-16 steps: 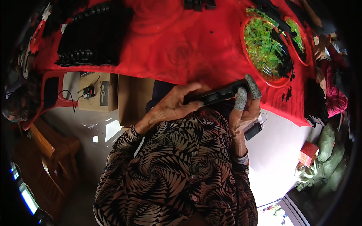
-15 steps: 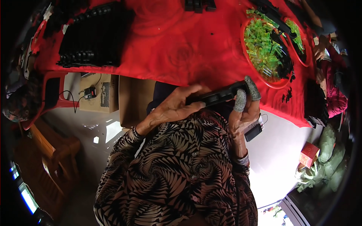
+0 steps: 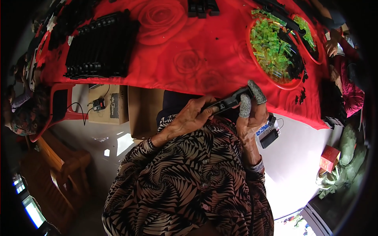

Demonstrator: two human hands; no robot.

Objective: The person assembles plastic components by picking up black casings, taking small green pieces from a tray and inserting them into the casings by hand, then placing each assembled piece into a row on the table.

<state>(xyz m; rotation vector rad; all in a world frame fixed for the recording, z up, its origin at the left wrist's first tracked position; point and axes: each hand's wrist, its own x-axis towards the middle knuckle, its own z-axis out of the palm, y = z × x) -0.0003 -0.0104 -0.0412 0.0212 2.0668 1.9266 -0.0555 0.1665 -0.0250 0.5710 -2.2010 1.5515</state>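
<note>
A long black plastic spirit-level body with cut-out recesses is held between my hands at the table's front edge, tilted with its right end higher and farther away. My left hand is closed round its nearer left end, thumb along the side. At the other end my right hand grips it. Grey speckled finger sleeves cover two of the right fingers. A red basin on the right of the table holds many yellow-green clear vials and black pieces.
Similar black bodies are piled on the red tablecloth at left. More black pieces lie at the far edge. Beside the second basin is another person's hand. Below stand a cardboard box and red chair.
The level body is tilted more steeply, and its right end has shifted slightly left with my right hand. Both hands keep their hold. The whole view has shifted slightly.
</note>
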